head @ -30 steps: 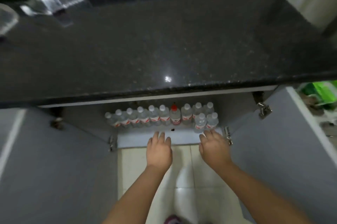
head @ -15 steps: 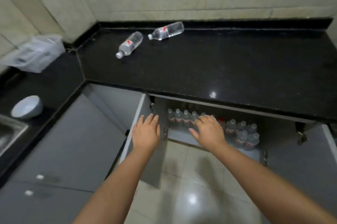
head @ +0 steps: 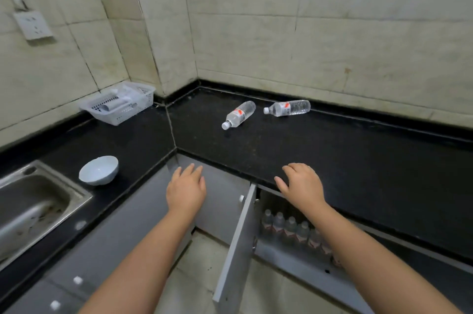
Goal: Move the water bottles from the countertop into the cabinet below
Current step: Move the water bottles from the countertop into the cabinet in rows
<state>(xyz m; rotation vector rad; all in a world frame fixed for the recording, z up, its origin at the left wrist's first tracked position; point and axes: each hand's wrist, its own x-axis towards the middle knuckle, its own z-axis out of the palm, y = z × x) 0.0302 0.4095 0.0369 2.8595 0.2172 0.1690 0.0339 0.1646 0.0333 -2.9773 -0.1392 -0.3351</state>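
Two clear plastic water bottles lie on their sides near the back edge of the black countertop, close to the back corner: the left bottle points its white cap toward the front, and the right bottle lies almost along the wall. Both are smooth, ribbed cylinders with red-and-white labels, so they probably roll easily. Many stored bottles already stand in a row inside the open cabinet below, behind its grey door. Both hands are empty: the left hand hovers before the front edge with fingers straight and close together, the right hand over that edge with relaxed, slightly spread fingers. The step in hand seems to be a reach for the last bottles; the next move calls for a long reach toward the back and a grip round each body.
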